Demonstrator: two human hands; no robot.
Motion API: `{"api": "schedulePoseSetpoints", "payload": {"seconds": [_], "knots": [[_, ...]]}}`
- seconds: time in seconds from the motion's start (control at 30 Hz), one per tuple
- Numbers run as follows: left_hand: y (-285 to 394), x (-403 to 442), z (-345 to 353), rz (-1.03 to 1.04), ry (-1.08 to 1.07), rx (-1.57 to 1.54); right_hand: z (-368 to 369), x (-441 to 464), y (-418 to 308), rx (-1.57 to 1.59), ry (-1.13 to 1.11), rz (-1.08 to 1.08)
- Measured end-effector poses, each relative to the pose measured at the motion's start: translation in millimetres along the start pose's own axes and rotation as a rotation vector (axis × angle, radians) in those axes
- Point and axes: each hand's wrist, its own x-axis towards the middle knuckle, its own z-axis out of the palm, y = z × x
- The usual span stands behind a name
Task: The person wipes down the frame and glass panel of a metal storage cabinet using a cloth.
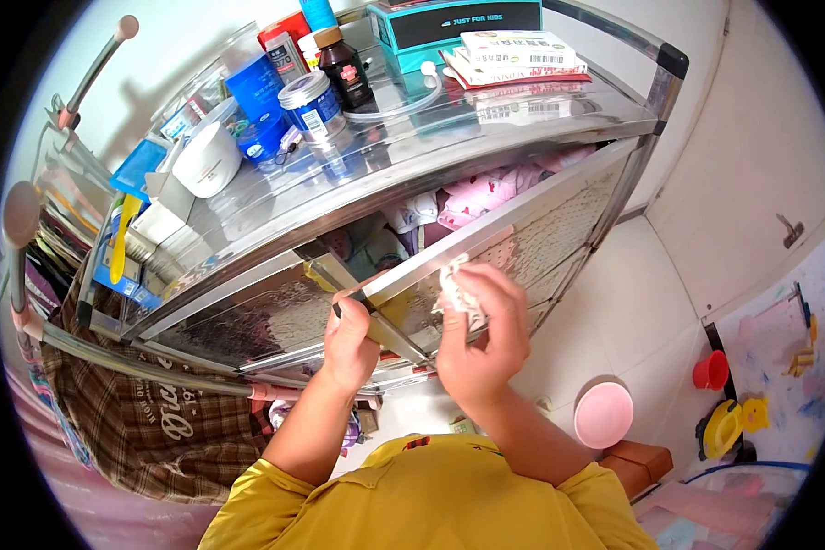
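Note:
My left hand is closed on the near left corner of a patterned-glass cabinet door with a silver frame. The door is tilted outward, and folded clothes, some pink and printed, show in the gap behind its top edge. Pinched between the fingers of my right hand is a crumpled whitish cloth; whether it is fabric or tissue I cannot tell. That hand is just in front of the door's frame.
On the metal cabinet top stand a brown bottle, tubs, a teal box and small white boxes. A rack with a plaid shirt is at left. A pink stool and red cup are at right.

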Motion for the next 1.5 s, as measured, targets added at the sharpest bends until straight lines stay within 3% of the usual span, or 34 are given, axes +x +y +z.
{"api": "schedulePoseSetpoints", "payload": {"seconds": [0.27,0.37,0.47,0.6,0.83,1.0,1.1,1.2,1.3,1.5], "knots": [[1,4,-4,0.045,-0.099,-0.108,3,-15,-12,0.194,-0.167,-0.148],[3,1,0,0.001,0.006,0.005,-16,-2,7,0.073,-0.123,-0.104],[3,1,1,-0.006,0.022,0.056,-17,10,25,0.001,0.065,0.011],[2,1,0,0.009,0.021,0.061,-10,6,18,-0.018,0.001,0.055],[-9,7,-18,0.005,-0.064,-0.040,-3,-16,0,0.153,-0.243,-0.117],[-1,5,-17,-0.024,-0.073,0.059,-20,4,13,0.033,-0.131,-0.107],[-1,6,-20,-0.031,-0.091,0.089,-16,13,24,-0.008,0.048,0.011],[0,6,-13,-0.026,-0.089,0.080,-7,8,23,0.005,0.031,0.063],[1,7,-5,0.010,0.007,0.006,2,-6,10,0.017,-0.025,-0.032],[-4,11,-19,-0.013,-0.134,-0.145,3,-20,-1,0.205,-0.213,-0.114]]}}
